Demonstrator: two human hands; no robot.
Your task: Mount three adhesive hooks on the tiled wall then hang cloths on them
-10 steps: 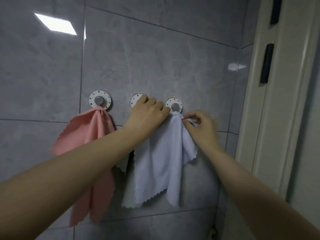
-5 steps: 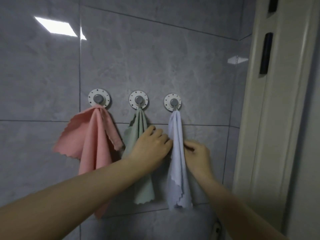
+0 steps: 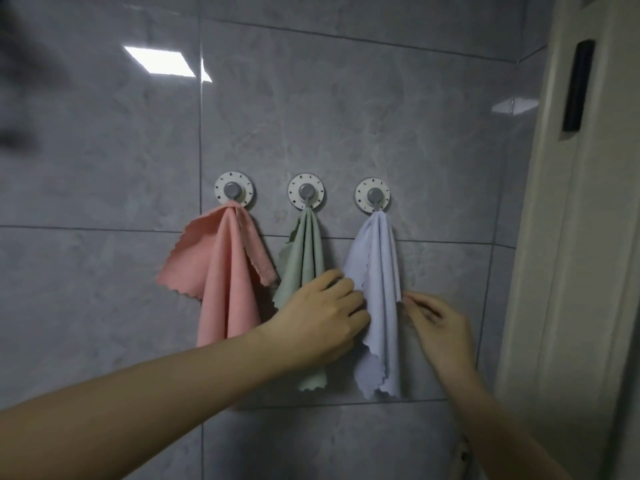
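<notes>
All three hooks are stuck on the tiled wall [image 3: 346, 116] in a row above my hands: left hook [image 3: 234, 193], middle hook [image 3: 306, 194], right hook [image 3: 373, 196]. A pink cloth [image 3: 225, 271] hangs off the left one, a green cloth [image 3: 304, 251] off the middle, and a pale blue cloth [image 3: 379, 271] off the right. My left hand [image 3: 322, 320] has its fingers curled on the blue cloth's left edge, covering part of the green one. My right hand [image 3: 438, 327] pinches the blue cloth's right edge. A door frame [image 3: 571, 237] stands further right.
</notes>
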